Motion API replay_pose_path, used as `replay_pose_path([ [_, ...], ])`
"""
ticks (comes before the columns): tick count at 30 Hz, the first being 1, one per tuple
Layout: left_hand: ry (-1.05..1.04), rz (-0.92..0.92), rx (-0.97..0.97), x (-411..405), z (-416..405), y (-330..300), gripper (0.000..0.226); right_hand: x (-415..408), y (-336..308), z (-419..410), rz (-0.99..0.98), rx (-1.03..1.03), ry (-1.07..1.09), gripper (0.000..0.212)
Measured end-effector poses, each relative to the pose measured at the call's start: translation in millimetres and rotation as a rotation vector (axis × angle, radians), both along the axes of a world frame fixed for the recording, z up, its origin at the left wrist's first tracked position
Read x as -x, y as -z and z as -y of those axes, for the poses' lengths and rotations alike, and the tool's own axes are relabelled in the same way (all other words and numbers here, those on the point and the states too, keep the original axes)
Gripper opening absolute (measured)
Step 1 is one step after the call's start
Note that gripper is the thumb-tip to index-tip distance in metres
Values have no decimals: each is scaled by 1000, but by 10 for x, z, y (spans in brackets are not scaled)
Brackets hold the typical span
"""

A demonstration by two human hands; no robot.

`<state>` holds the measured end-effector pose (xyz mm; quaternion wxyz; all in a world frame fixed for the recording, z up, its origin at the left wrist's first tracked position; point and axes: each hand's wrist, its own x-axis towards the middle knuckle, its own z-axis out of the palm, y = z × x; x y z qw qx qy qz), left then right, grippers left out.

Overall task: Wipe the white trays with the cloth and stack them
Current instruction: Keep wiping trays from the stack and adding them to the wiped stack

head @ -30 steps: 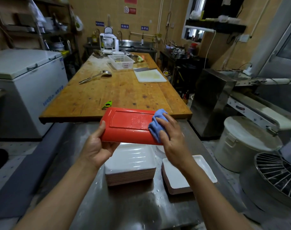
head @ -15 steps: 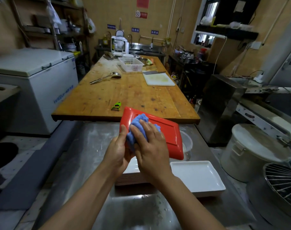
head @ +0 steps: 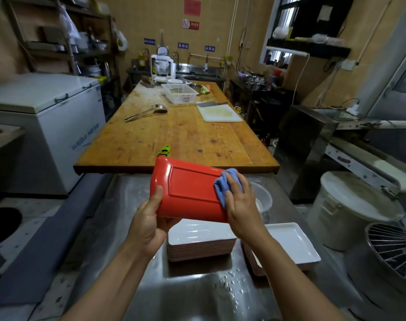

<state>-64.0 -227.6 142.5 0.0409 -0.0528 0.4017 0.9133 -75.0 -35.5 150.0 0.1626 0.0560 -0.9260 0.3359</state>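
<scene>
My left hand (head: 151, 221) grips the near left corner of a tray (head: 188, 188) held up with its red underside facing me. My right hand (head: 241, 205) presses a blue cloth (head: 222, 184) against the tray's right end, fingers spread over the cloth. Below the held tray, a tall stack of trays (head: 200, 240) with white insides rests on the steel counter. To its right lies a lower stack topped by a white tray (head: 292, 244).
A wet steel counter (head: 127, 205) runs beneath my hands, with a sink basin (head: 197, 295) at the near edge. A clear bowl (head: 263, 198) stands behind the held tray. A long wooden table (head: 178, 135) lies ahead, a white lidded bucket (head: 350, 209) at right.
The cloth and my right hand have swept from the tray's left end to its right end. The tray has tilted back to nearly level, and my left hand is exposed again at the left corner.
</scene>
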Motion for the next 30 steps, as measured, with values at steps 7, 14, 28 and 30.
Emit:
replay_pose_path([
  [7,125,-77,77,-13,11,85,32,-129,221,-238,76,165,273,28],
  [14,133,-450,679,-118,-263,90,22,-357,223,-775,322,705,530,22],
  [28,345,-1568,1353,-72,-1260,243,18,-729,323,-1834,819,829,444,32],
  [30,325,-1568,1416,-25,-1441,357,17,-772,401,-1923,799,853,510,35],
])
